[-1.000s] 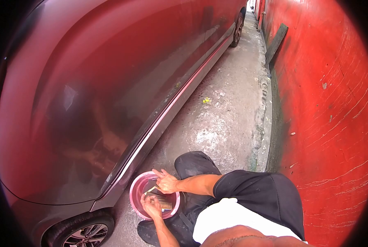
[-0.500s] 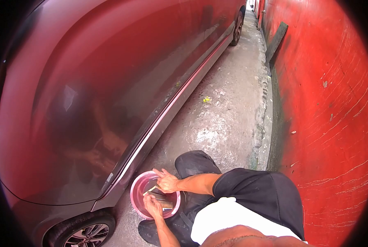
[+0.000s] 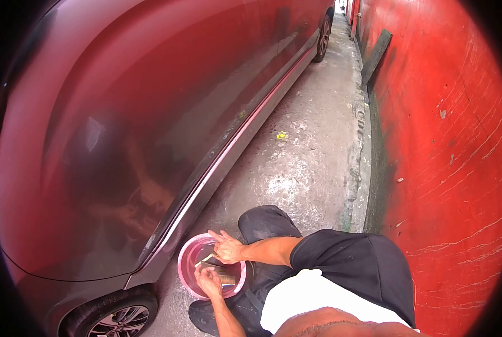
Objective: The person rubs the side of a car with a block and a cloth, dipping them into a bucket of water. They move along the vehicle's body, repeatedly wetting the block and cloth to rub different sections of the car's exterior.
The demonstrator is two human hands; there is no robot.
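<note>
A pink bucket (image 3: 184,269) stands on the ground beside the car. Over its right side is my right hand (image 3: 227,248), some fingers stretched toward the rim and the others curled near a narrow pale strip (image 3: 204,260). My left hand (image 3: 208,280) is at the bucket's lower left, its fingers closed by the edge of a shiny metallic object (image 3: 226,278) inside the bucket. What either hand grips is too small to make out.
A dark, glossy car (image 3: 150,112) runs along the left, with a wheel (image 3: 119,323) at the bottom. To the right rises a red wall (image 3: 447,140), a dark board (image 3: 377,56) leaning on it. A small yellow scrap (image 3: 281,135) lies on the concrete ground (image 3: 296,163).
My left hand's fingers have shifted slightly beside the metallic object. My right hand has hardly moved.
</note>
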